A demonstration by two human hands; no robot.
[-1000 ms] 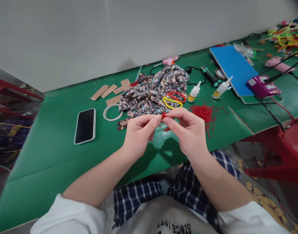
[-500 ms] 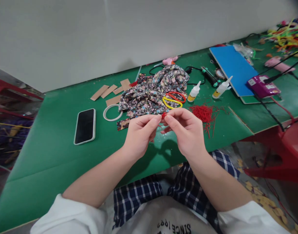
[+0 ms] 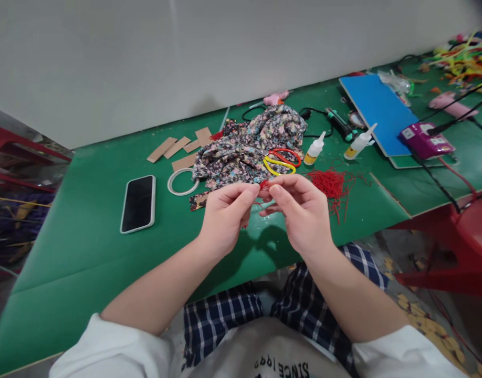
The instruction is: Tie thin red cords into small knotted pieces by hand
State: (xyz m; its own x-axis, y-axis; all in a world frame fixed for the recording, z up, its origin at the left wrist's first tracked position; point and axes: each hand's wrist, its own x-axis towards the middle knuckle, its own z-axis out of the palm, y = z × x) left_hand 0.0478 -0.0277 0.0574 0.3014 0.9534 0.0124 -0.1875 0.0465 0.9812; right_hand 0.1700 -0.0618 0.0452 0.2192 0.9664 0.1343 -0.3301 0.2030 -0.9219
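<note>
My left hand (image 3: 229, 212) and my right hand (image 3: 300, 210) meet above the green table, both closed in a pinch. Between their fingertips is a small bundle of red thread (image 3: 263, 185), mostly covered by the fingers. A few loose ends hang below the left fingers. To the right of my right hand lies a tangled pile of red threads (image 3: 328, 184). Just beyond the hands, scissors with one red and one yellow handle (image 3: 282, 161) rest on crumpled floral fabric (image 3: 249, 149). A cardboard strip partly covered in floral cloth (image 3: 199, 201) lies by my left hand.
A phone (image 3: 138, 203), a tape roll (image 3: 182, 182) and cardboard strips (image 3: 162, 149) lie to the left. Two glue bottles (image 3: 314, 149) stand at the right, before a blue board (image 3: 377, 113) and a purple box with cables (image 3: 427, 140). A pink glue gun (image 3: 275, 98) lies behind the fabric.
The fingertips have shifted slightly around the red thread, and a little more of it shows between them. Both hands stay in nearly the same place.
</note>
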